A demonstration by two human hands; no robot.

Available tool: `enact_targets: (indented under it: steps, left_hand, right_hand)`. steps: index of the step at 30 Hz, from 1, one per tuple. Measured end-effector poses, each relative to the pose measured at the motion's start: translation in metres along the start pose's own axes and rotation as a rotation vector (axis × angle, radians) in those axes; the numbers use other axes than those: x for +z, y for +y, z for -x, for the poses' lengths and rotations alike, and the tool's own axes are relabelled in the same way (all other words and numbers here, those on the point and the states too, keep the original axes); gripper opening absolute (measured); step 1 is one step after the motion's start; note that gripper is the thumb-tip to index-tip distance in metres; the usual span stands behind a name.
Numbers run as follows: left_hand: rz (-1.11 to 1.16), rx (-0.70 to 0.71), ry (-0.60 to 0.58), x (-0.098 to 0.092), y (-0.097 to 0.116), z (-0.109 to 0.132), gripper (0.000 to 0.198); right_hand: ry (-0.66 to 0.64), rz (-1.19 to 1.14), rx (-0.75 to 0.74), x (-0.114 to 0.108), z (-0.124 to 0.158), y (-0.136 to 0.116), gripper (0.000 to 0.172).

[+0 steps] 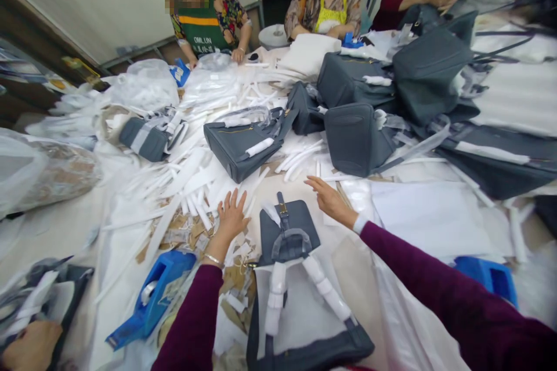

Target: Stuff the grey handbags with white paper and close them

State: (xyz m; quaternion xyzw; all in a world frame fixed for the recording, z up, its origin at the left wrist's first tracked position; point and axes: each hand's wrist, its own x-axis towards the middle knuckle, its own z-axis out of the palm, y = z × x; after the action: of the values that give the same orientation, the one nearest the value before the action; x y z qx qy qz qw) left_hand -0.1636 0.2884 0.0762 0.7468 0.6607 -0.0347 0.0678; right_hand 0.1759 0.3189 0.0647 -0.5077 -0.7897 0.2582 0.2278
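A dark grey backpack [292,225] lies flat before me, its flap up and its handle in clear plastic. White foam wrap [275,297] covers its straps, and a pale sheet [300,316] lies under them. Left of the flap, my left hand [232,221] is spread over white foam strips [198,203] and brown paper scraps, holding nothing. My right hand [331,202] reaches out on the other side with fingers stretched and nothing in them. Beyond it stands another dark grey bag [348,139]. A further grey bag [243,142] lies ahead, between my hands.
Blue tape dispensers [152,293] sit at left and right [487,278]. More grey bags [435,64] are piled at the far right, near white sheets [426,217]. Several people are across the table. Another person's hand [32,345] rests on a bag at lower left.
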Motion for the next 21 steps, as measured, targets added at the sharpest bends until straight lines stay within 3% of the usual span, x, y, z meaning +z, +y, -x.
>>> enact_targets:
  steps: [3,5,8,10,13,16,21]
  left_hand:
    - [0.135,-0.05,0.144,-0.025,0.032,0.063,0.047]
    - [0.323,-0.014,0.198,-0.037,0.066,0.116,0.042]
    - [0.596,0.039,0.076,-0.041,0.128,0.188,0.042]
    - [0.66,0.038,-0.08,-0.034,0.164,0.216,0.046]
    - [0.589,-0.008,-0.288,-0.015,0.199,0.229,0.051]
    - [0.518,-0.033,-0.378,0.0,0.208,0.224,0.046]
    - [0.505,-0.013,-0.333,0.007,0.205,0.226,0.037]
  right_hand:
    - [0.121,-0.37,0.39,0.011,0.113,-0.008,0.037]
    - [0.128,-0.642,0.707,0.026,0.183,-0.017,0.026]
    - [0.062,-0.961,1.018,0.047,0.252,-0.037,0.031]
    - [0.046,-1.033,1.1,0.053,0.271,-0.051,0.031]
    - [0.042,-0.996,1.128,0.049,0.271,-0.066,0.03]
    - [-0.034,-0.948,1.068,0.039,0.265,-0.071,0.032]
    - [-0.18,-0.972,0.872,0.038,0.269,-0.075,0.034]
